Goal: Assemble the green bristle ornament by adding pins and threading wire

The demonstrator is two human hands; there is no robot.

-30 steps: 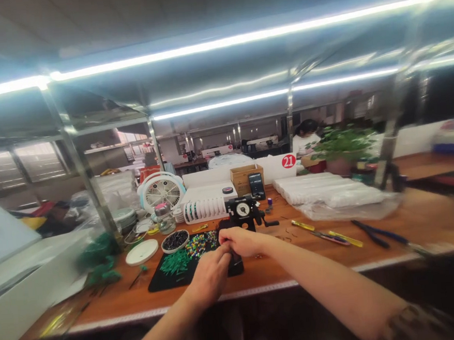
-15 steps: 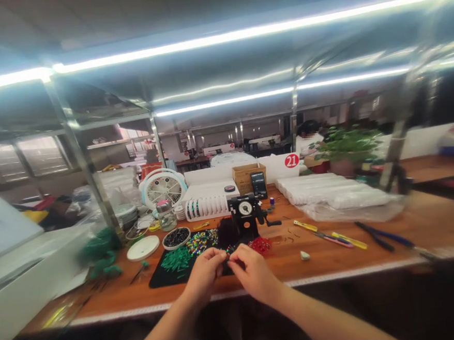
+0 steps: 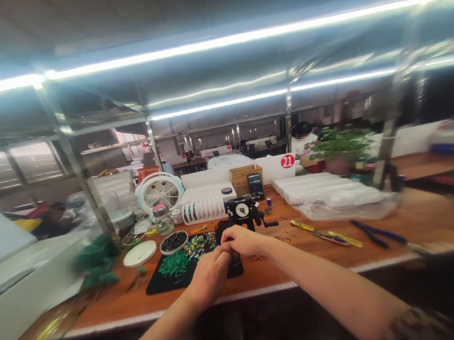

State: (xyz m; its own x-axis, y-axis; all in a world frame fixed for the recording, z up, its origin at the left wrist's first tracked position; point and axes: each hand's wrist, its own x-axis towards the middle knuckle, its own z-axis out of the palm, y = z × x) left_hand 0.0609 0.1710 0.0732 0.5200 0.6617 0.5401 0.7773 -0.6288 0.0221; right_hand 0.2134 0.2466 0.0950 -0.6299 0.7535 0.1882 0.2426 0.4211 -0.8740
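My left hand (image 3: 212,269) is closed in a pinch over the right part of the black mat (image 3: 161,284). Just beyond it, my right hand (image 3: 243,240) is also pinched, its fingertips meeting the left ones. What they hold is too small and covered to make out. Close in front stands a black hand-cranked device with a dial (image 3: 242,209), a dark bundle of strands hanging at its left. On the mat lie green tube-like pieces (image 3: 174,265) and multicoloured beads (image 3: 196,246). A round dish of black pieces (image 3: 173,242) sits at the mat's back left.
White spools in a rack (image 3: 204,211), a glass jar (image 3: 163,220), a fan (image 3: 160,193) and a phone (image 3: 255,186) stand behind. A white lid (image 3: 139,254) lies left. Yellow-handled tools (image 3: 344,238), pliers (image 3: 371,233) and wrapped white packs (image 3: 325,190) lie right. A person sits beyond.
My right hand has risen and moved forward, now above and beyond my left hand. Its hand and forearm cover the spot where red pieces lay. The view has shifted slightly.
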